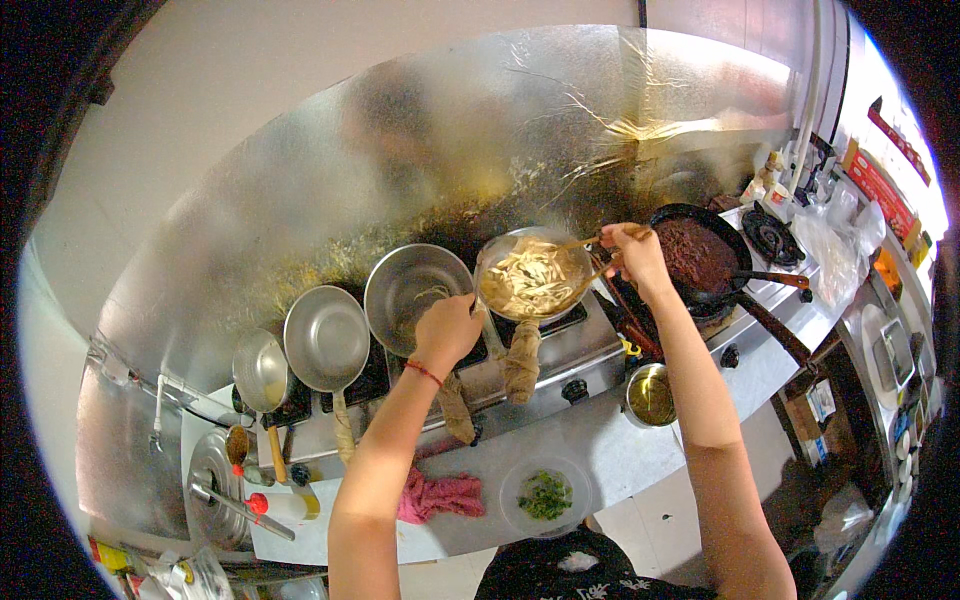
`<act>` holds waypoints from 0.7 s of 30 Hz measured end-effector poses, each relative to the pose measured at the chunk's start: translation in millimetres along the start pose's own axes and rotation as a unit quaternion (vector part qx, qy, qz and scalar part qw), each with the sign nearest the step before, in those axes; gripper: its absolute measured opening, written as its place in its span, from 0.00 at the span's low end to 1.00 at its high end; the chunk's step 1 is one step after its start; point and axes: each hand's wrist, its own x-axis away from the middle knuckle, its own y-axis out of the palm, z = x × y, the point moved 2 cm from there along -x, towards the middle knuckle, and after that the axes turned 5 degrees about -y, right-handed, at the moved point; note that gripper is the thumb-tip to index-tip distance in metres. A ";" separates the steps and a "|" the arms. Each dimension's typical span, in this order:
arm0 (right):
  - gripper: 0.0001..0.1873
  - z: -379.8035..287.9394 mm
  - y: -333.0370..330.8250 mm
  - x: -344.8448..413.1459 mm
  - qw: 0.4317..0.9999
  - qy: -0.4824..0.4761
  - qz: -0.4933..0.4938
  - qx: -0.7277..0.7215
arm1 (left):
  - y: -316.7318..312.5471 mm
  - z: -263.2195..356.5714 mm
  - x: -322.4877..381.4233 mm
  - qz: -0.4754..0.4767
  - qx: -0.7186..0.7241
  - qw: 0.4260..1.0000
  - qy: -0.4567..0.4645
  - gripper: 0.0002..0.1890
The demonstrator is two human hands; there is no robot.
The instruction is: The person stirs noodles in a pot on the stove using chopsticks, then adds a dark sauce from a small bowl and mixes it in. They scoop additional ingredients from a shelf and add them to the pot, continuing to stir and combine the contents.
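Note:
Pale strips of food, like wide noodles, fill a round metal pan on the stove. Its handle is wrapped in cloth and points towards me. My left hand is closed at the pan's left rim, over the edge of a deep metal pot; its fingertips are mostly hidden. In my right hand is a pair of wooden chopsticks, held apart, with their tips among the strips. Right of that hand, a black pan contains a dark brown minced food.
Two metal pans stand on the left burners. Nearer me lie a pink cloth, a bowl of chopped greens and a metal pot of yellowish liquid. A squeeze bottle lies at left. Plastic bags sit far right.

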 end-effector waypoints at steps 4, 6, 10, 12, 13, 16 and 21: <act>0.11 40.3 7.7 13.9 0.993 0.032 0.116 -0.015 | 28.8 -10.0 -4.6 -0.068 0.007 0.998 0.008 0.15; 0.11 67.0 13.4 18.2 0.980 0.064 0.147 -0.118 | 41.0 -12.4 -6.7 -0.092 0.032 0.995 0.035 0.16; 0.11 62.7 15.8 30.0 0.948 0.059 0.192 -0.246 | 39.3 -11.6 -4.2 -0.141 0.164 0.976 -0.019 0.15; 0.10 42.6 18.2 28.4 0.955 0.036 0.173 -0.240 | 28.0 -7.1 -2.7 -0.122 0.200 0.972 -0.020 0.15; 0.10 30.8 20.1 26.2 0.957 0.015 0.165 -0.240 | 21.1 -2.6 -1.5 -0.114 0.218 0.969 -0.020 0.16; 0.11 8.8 30.7 17.1 0.971 -0.027 0.126 -0.200 | 2.5 13.8 2.2 -0.106 0.232 0.967 -0.002 0.15; 0.11 -4.6 36.0 6.7 0.990 -0.117 0.075 0.016 | -2.6 12.7 0.8 -0.077 0.224 0.971 -0.003 0.15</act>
